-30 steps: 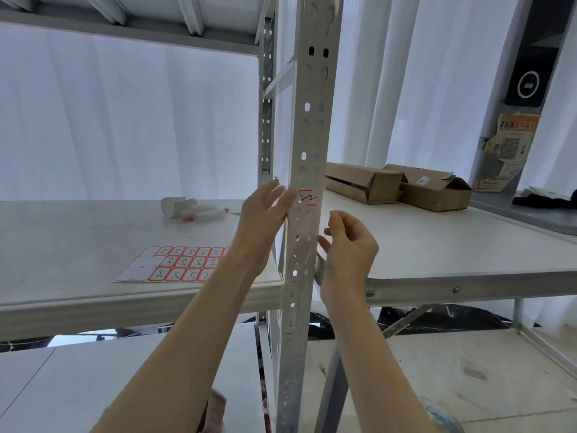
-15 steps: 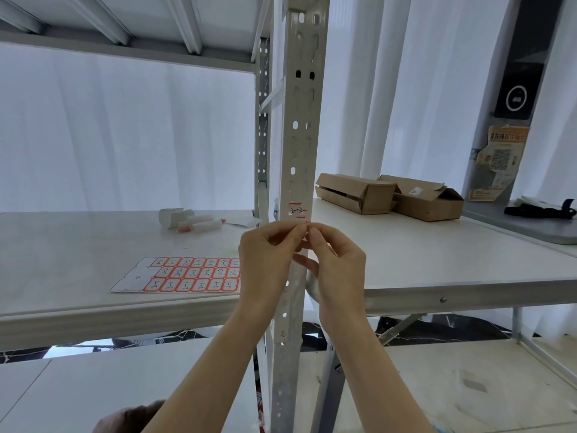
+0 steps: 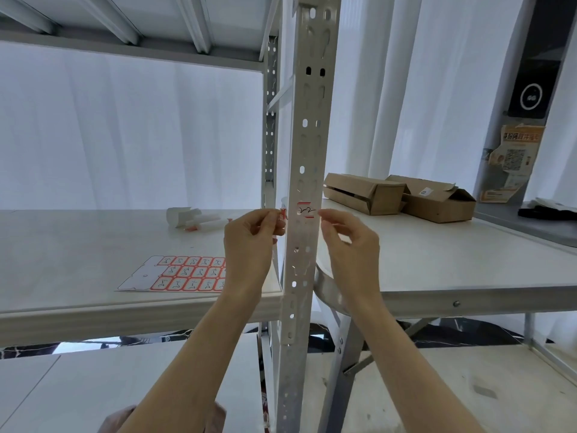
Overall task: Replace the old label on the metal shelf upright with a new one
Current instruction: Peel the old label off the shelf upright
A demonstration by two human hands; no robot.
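Note:
The grey perforated metal shelf upright [image 3: 304,151] stands in the middle of the head view. A white label with red bars and a black scribble [image 3: 305,210] is stuck on its front at hand height. Left of the upright, my left hand [image 3: 249,242] pinches a small red-and-white sticker [image 3: 283,213] between thumb and fingertips, next to the label's left edge. My right hand [image 3: 349,242] has its fingers curled, with thumb and index tip pinched at the label's right edge. A sheet of red-bordered labels [image 3: 187,273] lies on the shelf board [image 3: 78,245] to the left.
White paper rolls and a pen-like item [image 3: 193,218] lie further back on the shelf board. Two brown cardboard boxes [image 3: 365,193] [image 3: 437,201] sit on the white table [image 3: 452,264] at the right. White curtains hang behind, and a lower shelf runs below.
My hands, pinched together just below the label half a second ago, have parted to either side of the upright. The left now holds a small sticker.

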